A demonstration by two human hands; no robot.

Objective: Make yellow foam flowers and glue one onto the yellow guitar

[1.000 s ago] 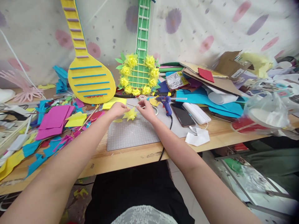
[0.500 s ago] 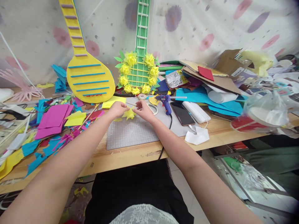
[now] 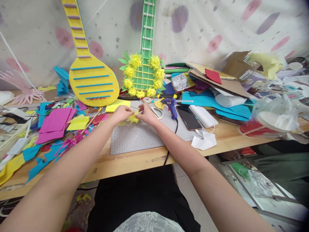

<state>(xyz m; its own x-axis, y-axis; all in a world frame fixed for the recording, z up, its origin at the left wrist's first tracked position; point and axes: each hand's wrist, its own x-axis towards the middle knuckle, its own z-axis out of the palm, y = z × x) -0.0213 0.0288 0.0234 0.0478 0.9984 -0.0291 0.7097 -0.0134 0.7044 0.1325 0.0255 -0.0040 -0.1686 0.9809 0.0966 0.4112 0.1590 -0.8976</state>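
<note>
A person's two bare hands meet over a yellow paper flower [image 3: 132,118], which sits at the upper left of a grey cutting mat [image 3: 135,141] on a wooden worktop [image 3: 101,166]. The left hand [image 3: 123,113] is closed in a pinch at the flower's upper left, seemingly on a thin stick [image 3: 135,107]. The right hand [image 3: 146,114] has its thumb and fingertips at the flower's right edge; whether they grip a petal cannot be told.

The step in hand looks like shaping or arranging the petals. The next move seems to call for a light fingertip touch, with the flower kept steady so that the paper does not crease.

The flower is star-like, its points spreading outward, with no clear long axis; the hands partly hide it, so which way its centre faces is uncertain. The stick's long axis runs roughly left to right between the hands.

Just right of the right hand are white scissor handles [image 3: 158,112]; beyond them is a blue glue gun [image 3: 171,108].
</note>
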